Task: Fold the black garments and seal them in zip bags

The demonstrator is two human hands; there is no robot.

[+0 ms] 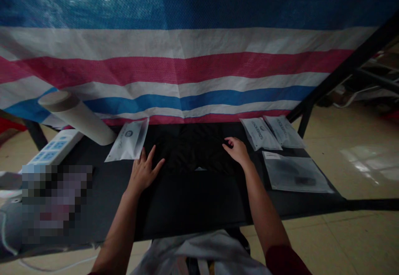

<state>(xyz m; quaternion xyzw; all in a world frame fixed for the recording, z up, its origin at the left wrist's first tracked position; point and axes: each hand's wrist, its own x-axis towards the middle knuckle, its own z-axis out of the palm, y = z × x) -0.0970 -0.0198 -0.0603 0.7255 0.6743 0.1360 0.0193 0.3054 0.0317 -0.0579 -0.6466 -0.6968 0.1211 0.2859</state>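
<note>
A crumpled black cloth item (190,148) lies on the black table between my hands; its exact kind is hard to make out in the dark. My left hand (146,170) rests at its left side with fingers spread, just below a frosted plastic pouch (129,139). At the cloth's right edge is my right hand (237,150), fingers loosely curled and apart, with nothing visible in them. Two frosted printed pouches (261,133) (285,131) lie beyond it on the right. Nearer, a larger clear plastic bag (294,173) holds something dark.
A pale cylindrical bottle (77,117) stands at the back left beside a white power strip (56,148). A blurred-out patch (59,202) covers something at the front left. The striped tarp (181,71) hangs behind the table (193,204). A black metal frame (311,104) rises on the right.
</note>
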